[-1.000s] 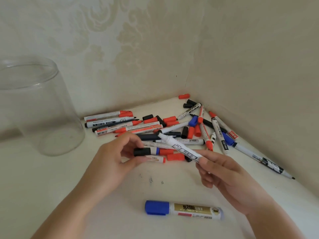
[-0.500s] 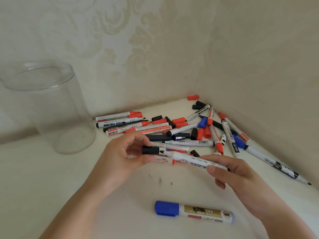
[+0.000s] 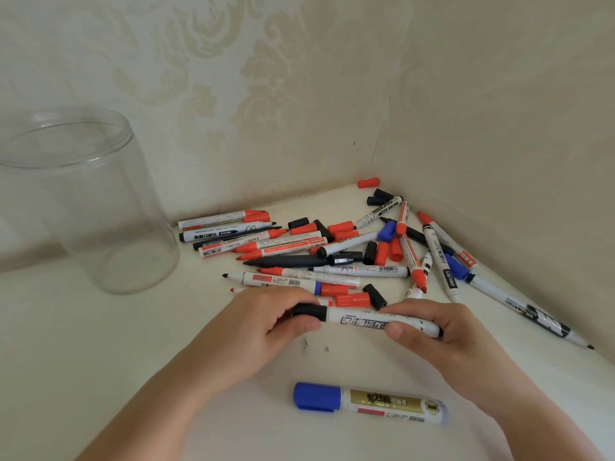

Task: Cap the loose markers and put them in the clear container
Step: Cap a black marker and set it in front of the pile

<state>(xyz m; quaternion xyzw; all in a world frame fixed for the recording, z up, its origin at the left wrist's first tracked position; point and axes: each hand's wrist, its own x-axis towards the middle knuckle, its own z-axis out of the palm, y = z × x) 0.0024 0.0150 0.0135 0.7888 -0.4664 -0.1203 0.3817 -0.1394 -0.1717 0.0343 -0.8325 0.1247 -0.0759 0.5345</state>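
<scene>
Both grips clamp one white-barrelled marker: left hand on its black plastic cap, right hand on the barrel; an unseated cap could loosen later.

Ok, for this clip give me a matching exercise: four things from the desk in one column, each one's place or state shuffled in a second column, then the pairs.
1. clear plastic container
2. thick blue-capped marker with gold label
3. white marker with black cap
4. lone red cap

A. gripped by left hand and right hand
B. in the wall corner
C. upright at left, nothing inside
D. lying alone, nearest the camera

Pairs: 1-C, 2-D, 3-A, 4-B
</scene>
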